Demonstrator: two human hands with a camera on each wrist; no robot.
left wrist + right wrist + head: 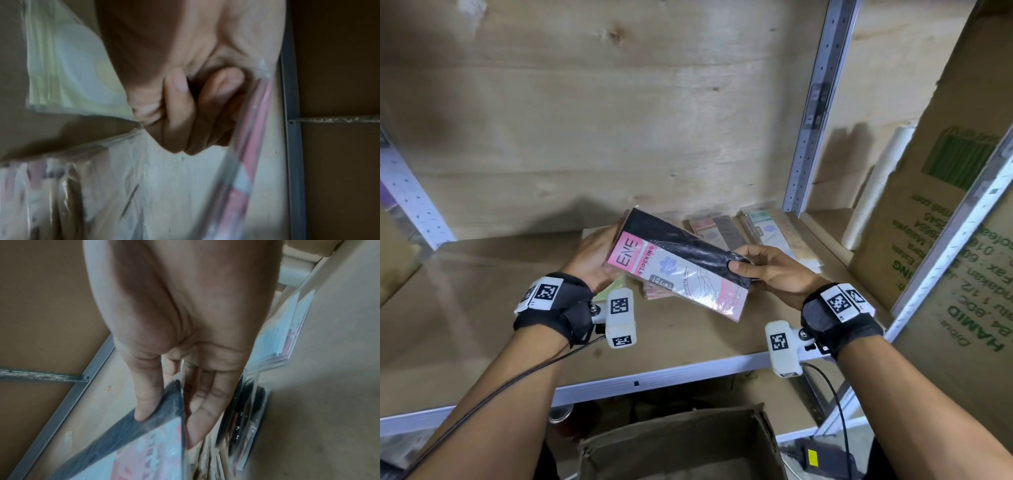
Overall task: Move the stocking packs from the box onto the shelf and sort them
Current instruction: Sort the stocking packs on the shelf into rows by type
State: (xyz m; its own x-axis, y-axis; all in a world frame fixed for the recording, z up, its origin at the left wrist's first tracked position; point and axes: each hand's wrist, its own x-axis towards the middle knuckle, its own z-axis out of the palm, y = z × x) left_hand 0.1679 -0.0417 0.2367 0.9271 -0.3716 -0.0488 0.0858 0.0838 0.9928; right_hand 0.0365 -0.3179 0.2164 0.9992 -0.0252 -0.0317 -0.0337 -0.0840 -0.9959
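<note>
Over the wooden shelf (482,308) both hands hold a bundle of stocking packs; the top pack (681,267) has a pink label and a black stocking. My left hand (602,253) grips its left end, fingers curled behind the pink edge (257,129). At the right end my right hand (739,265) pinches it, thumb (144,410) on the black part (127,431), fingers underneath. A brown pack (717,228) and a green-labelled pack (767,226) lie at the shelf's back. More packs (654,291) and a pale green one (68,73) lie under the bundle. The open cardboard box (681,442) stands below.
A tall printed carton (945,222) and a white stack of cups (873,192) fill the bay to the right, behind a grey metal upright (811,113). The shelf's metal front rail (654,377) runs below my wrists. A black power adapter (825,459) lies on the floor.
</note>
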